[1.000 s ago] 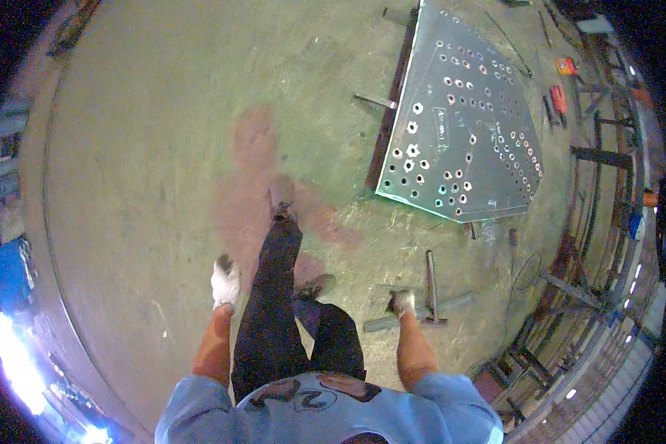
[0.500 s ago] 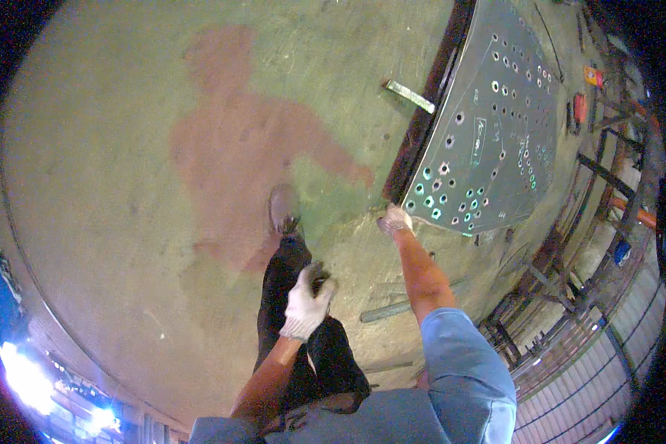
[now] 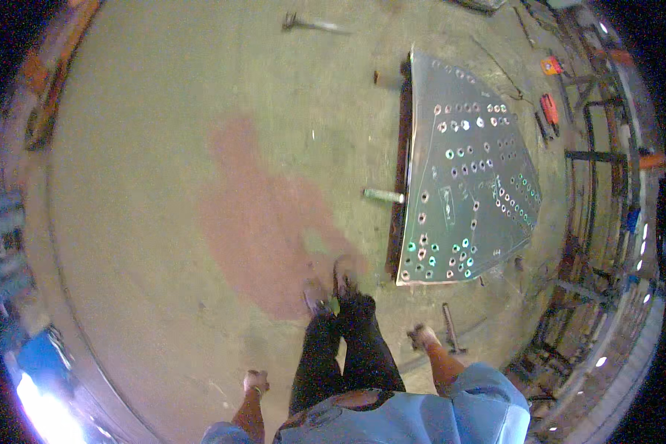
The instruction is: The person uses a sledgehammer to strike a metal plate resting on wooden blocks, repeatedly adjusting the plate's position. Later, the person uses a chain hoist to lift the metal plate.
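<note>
My gloved left hand [image 3: 256, 381] hangs over the floor to the left of my legs, fingers loosely bent and apart, with nothing visible in it. On the other side my gloved right hand [image 3: 422, 337] is held low, its fingers partly curled and somewhat blurred; no object shows in it. Near that hand a hammer-shaped tool [image 3: 449, 325] lies on the floor. Beyond it is a large dark metal plate [image 3: 436, 192], drilled with many holes and marked in chalk. It rests on a dark beam along its left edge. Neither hand touches the plate.
A short metal bar [image 3: 383, 195] juts from the plate's left side. Another long-handled tool [image 3: 314, 25] lies at the far end. Red tool-like objects [image 3: 549, 111] sit right of the plate, before dark metal racks [image 3: 599, 155]. Blue material [image 3: 43, 354] stands at left.
My right hand has left the plate's near corner and dropped back beside me. My left hand has lowered to my left. The view has shifted back, showing both feet and more floor.
</note>
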The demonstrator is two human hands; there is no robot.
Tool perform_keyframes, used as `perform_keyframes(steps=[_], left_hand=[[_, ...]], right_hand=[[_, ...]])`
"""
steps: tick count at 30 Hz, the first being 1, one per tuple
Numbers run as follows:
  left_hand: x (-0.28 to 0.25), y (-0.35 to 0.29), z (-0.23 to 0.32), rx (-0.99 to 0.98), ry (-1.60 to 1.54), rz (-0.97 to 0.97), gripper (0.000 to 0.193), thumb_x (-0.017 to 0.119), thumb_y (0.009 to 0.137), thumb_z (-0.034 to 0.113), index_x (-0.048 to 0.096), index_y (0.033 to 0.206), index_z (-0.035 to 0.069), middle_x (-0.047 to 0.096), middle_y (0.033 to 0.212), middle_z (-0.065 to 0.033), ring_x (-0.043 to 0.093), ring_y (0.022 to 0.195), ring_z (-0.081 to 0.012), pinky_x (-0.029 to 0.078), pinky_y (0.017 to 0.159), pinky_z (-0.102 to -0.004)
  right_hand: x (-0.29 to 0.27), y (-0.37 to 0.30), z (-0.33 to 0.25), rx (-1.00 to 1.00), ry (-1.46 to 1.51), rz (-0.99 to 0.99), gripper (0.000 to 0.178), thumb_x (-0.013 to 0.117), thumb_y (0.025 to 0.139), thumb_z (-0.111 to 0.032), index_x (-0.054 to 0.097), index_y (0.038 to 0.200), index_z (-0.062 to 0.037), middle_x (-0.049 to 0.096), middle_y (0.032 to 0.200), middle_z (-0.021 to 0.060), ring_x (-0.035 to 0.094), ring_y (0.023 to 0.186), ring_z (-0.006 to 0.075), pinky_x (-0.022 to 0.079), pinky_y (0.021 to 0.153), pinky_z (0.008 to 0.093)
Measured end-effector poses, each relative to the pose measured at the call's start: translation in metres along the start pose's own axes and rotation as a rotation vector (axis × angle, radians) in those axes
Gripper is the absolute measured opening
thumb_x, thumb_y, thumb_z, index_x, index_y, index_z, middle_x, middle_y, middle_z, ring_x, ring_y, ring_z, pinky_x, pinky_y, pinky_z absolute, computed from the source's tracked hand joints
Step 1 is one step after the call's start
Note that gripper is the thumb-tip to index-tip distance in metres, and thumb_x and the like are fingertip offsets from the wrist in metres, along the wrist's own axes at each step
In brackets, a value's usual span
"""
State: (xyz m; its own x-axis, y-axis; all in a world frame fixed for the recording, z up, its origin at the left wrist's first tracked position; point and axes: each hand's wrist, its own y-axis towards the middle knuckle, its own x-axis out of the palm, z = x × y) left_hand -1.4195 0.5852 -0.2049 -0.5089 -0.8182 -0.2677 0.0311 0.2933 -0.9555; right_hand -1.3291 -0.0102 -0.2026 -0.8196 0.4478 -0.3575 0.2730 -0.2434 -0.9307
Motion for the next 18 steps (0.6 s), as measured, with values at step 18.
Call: perform_keyframes(steps=[18], left_hand=[[-0.334,-0.135,0.575,0.494,-0.492,0.128,0.036,0.061,0.087,0.014,0.048,0.118,0.001,0.059,0.079,-0.0125,0.06,0.059,-0.0254,0.053,0.052,-0.0423]], right_hand=[[-0.53,0.053,-0.223,-0.246,1.031,0.568,0.044,0.068,0.08,-0.019,0.055,0.114,0.0052,0.064,0.085,0.0146,0.063,0.066,0.0236,0.053,0.051,0.0364]])
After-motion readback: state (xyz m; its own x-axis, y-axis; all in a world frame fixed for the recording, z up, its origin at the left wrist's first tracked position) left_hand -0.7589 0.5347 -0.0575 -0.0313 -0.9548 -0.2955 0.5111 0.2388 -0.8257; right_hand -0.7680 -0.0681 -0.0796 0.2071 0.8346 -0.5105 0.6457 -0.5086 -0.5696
